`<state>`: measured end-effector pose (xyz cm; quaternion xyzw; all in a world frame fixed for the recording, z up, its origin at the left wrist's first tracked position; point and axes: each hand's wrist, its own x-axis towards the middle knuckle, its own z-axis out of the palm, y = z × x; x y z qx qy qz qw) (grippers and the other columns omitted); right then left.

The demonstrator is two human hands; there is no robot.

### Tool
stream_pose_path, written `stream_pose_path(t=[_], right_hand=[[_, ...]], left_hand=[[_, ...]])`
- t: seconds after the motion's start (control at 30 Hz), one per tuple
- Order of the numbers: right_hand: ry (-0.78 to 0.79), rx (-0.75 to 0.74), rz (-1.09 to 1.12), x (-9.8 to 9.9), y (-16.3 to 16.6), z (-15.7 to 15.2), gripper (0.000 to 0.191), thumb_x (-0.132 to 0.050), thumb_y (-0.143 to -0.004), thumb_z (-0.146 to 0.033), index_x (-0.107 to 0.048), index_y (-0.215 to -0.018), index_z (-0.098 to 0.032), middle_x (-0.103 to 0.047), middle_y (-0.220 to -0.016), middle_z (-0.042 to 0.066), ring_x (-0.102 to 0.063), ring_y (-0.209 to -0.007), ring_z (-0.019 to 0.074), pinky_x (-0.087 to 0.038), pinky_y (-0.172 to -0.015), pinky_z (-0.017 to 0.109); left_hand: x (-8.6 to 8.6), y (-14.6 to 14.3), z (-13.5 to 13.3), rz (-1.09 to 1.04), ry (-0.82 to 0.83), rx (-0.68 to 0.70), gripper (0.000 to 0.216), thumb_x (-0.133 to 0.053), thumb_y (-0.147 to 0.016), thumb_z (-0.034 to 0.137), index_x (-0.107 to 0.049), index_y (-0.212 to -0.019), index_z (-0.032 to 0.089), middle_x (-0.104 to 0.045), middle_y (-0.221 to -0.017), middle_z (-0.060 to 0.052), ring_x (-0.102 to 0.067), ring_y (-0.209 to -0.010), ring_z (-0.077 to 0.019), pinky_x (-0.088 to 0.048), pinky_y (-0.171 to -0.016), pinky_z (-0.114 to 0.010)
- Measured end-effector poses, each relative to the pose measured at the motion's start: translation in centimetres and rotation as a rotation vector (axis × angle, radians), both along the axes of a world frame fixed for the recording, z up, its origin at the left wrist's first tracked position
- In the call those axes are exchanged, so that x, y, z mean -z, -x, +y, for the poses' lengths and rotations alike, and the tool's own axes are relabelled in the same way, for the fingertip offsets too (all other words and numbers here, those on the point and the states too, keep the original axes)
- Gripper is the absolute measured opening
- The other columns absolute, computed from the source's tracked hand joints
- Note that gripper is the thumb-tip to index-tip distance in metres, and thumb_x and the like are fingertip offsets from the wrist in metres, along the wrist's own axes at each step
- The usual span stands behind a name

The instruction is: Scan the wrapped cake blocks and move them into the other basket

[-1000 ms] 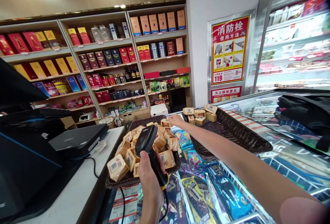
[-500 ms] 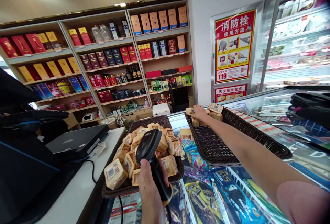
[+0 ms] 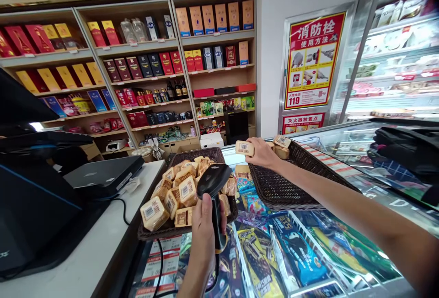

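My left hand is closed round the handle of a black barcode scanner, held upright over the near wicker basket. That basket is heaped with several tan wrapped pastry packets with white labels. My right hand reaches forward and grips one pastry packet above the rim of the second dark wicker basket. A few more packets lie at that basket's far end.
Both baskets rest on a glass-topped freezer full of ice cream bars. A white counter at the left carries a black till screen and a printer. Shelves of boxed goods line the back wall. A red notice hangs on the pillar.
My right hand went from the near basket across to the far basket, took hold of a packet there and lifted it. The scanner has tilted slightly toward the right.
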<state>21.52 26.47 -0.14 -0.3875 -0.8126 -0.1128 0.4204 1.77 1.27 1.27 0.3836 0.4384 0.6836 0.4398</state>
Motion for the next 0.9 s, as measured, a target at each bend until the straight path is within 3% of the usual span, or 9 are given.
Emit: stream_pose_path(t=[0.23,0.47,0.57,0.67,0.77,0.9], right_hand=[[0.095,-0.135,0.079,-1.4,0.7,-9.6,0.054,-0.069,-0.074,-0.025,-0.053,-0.126,-0.021,-0.063,-0.123,0.013,-0.055,-0.120,0.0343,-0.043,-0.106,0.051],[0.100,-0.146,0.131,-1.6,0.8,-12.4,0.052,-0.069,-0.078,-0.029,-0.054,-0.127,-0.021,-0.062,-0.123,0.012,-0.054,-0.121,0.0334,-0.043,-0.107,0.050],[0.122,-0.110,0.140,-2.0,1.1,-12.0,0.052,-0.069,-0.077,-0.032,-0.055,-0.126,-0.021,-0.062,-0.124,0.013,-0.055,-0.120,0.0327,-0.044,-0.106,0.046],[0.237,0.035,0.129,-2.9,2.3,-10.2,0.052,-0.074,-0.073,-0.036,-0.059,-0.121,-0.021,-0.063,-0.120,0.012,-0.056,-0.115,0.0322,-0.047,-0.098,0.042],[0.407,0.198,0.100,-3.9,4.8,-6.8,0.054,-0.077,-0.070,-0.047,-0.064,-0.115,-0.020,-0.067,-0.110,0.012,-0.057,-0.113,0.0326,-0.049,-0.086,0.037],[0.608,0.241,0.084,-4.2,9.9,-1.5,0.054,-0.079,-0.067,-0.053,-0.068,-0.105,-0.016,-0.070,-0.102,0.014,-0.063,-0.104,0.0306,-0.048,-0.075,0.030]], left_hand=[[0.9,0.0,0.1,0.147,-0.084,0.120,0.059,-0.059,-0.080,0.074,-0.054,-0.070,0.016,-0.053,-0.064,0.001,-0.043,-0.043,-0.0061,-0.031,-0.039,-0.019],[1.5,0.2,0.3,0.216,-0.070,0.158,0.062,-0.057,-0.080,0.076,-0.059,-0.072,0.015,-0.055,-0.058,-0.001,-0.044,-0.042,-0.0080,-0.030,-0.039,-0.020],[1.3,-0.1,0.2,0.161,-0.069,0.112,0.063,-0.060,-0.075,0.079,-0.057,-0.070,0.016,-0.052,-0.056,0.001,-0.043,-0.042,-0.0077,-0.031,-0.039,-0.019],[0.6,-0.4,-0.2,0.037,-0.094,-0.023,0.063,-0.060,-0.075,0.079,-0.056,-0.070,0.017,-0.051,-0.055,0.003,-0.042,-0.043,-0.0070,-0.033,-0.040,-0.018],[-0.1,-0.3,-0.4,-0.069,-0.154,-0.178,0.061,-0.058,-0.078,0.077,-0.058,-0.075,0.017,-0.053,-0.057,0.003,-0.043,-0.043,-0.0074,-0.036,-0.041,-0.019],[-0.4,-0.1,-0.3,-0.106,-0.166,-0.239,0.062,-0.059,-0.077,0.078,-0.061,-0.077,0.016,-0.055,-0.056,0.002,-0.044,-0.043,-0.0076,-0.036,-0.040,-0.018]])
